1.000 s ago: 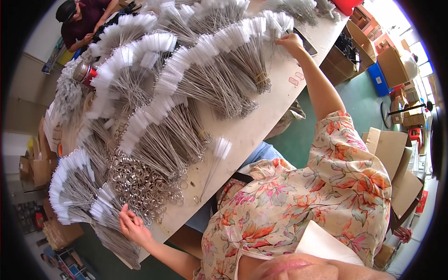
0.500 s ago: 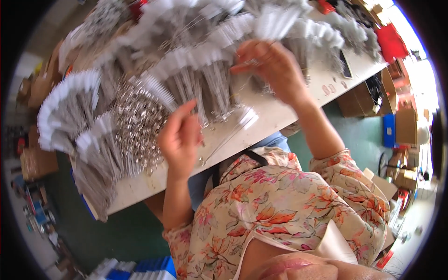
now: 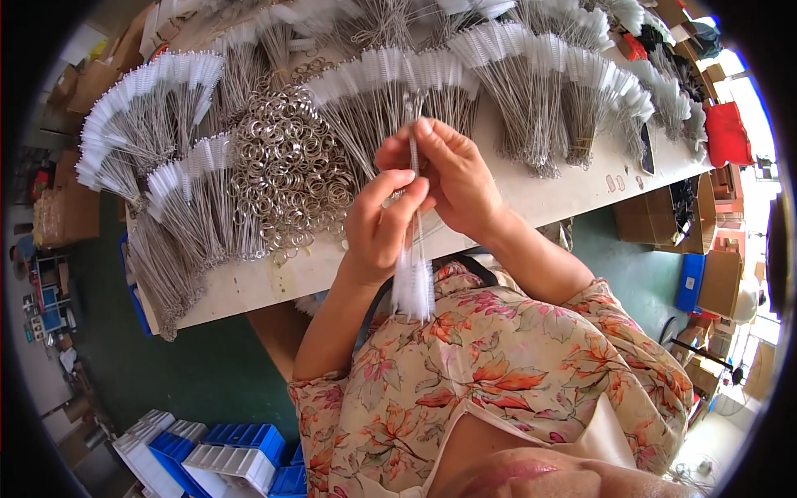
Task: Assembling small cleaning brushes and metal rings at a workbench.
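My left hand (image 3: pixel 375 222) and my right hand (image 3: pixel 462 176) are together above the table's near edge. Both are closed on the wire stems of a few slim wire brushes (image 3: pixel 413 289), whose white bristle heads hang down in front of the floral top. At the looped upper ends, the right thumb and fingers pinch the stems. Lower down, the left fingers grip the same stems; the exact number of brushes cannot be made out. Just left of the hands lies a heap of shiny metal split rings (image 3: pixel 286 162). Beyond them, more white-tipped brushes (image 3: pixel 378 79) are fanned out.
Further fans of brushes lie at the left (image 3: pixel 124 104) and right (image 3: pixel 540 62) of the white table (image 3: pixel 531 195). A dark phone-like slab (image 3: pixel 647 148) and a red bag (image 3: pixel 728 134) are at the right. Blue and white bins (image 3: pixel 220 456) stand on the floor, lower left.
Both hands, formerly apart, have come together over the near edge. The loose brushes that lay at the table's front are gone from there; brushes now hang from the hands. The view has shifted.
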Available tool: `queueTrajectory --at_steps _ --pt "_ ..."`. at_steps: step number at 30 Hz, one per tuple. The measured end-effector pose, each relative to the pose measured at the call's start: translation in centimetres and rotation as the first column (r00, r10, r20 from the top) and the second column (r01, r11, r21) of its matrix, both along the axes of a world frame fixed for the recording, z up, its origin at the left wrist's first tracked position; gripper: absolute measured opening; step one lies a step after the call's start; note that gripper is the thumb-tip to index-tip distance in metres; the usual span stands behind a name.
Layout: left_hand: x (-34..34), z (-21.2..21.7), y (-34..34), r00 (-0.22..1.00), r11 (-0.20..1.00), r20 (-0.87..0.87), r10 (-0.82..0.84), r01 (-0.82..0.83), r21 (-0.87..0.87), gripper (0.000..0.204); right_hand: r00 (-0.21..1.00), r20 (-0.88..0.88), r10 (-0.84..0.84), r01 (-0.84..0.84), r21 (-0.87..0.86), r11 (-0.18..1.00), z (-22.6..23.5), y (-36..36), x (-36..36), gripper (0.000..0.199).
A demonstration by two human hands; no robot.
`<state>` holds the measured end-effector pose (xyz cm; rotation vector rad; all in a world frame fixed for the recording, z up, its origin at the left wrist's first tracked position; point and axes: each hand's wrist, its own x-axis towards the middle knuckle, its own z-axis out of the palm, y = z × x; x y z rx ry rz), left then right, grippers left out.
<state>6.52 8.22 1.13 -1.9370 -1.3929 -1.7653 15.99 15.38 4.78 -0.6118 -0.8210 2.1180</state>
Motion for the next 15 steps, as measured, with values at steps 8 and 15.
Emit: queueTrajectory --at_steps 8,15 --pt "-5.5 4.0 -0.7 0.927 0.966 0.342 -0.156 0.216 -0.145 0.084 0.716 0.652 0.25 -0.617 0.424 0.663 2.1 1.9 2.7 0.02" --pt "-4.2 2.7 -2.5 0.645 0.665 0.664 -0.379 0.688 -0.289 0.07 0.763 0.555 0.331 -0.62 0.483 0.619 0.9 -0.5 2.7 0.017"
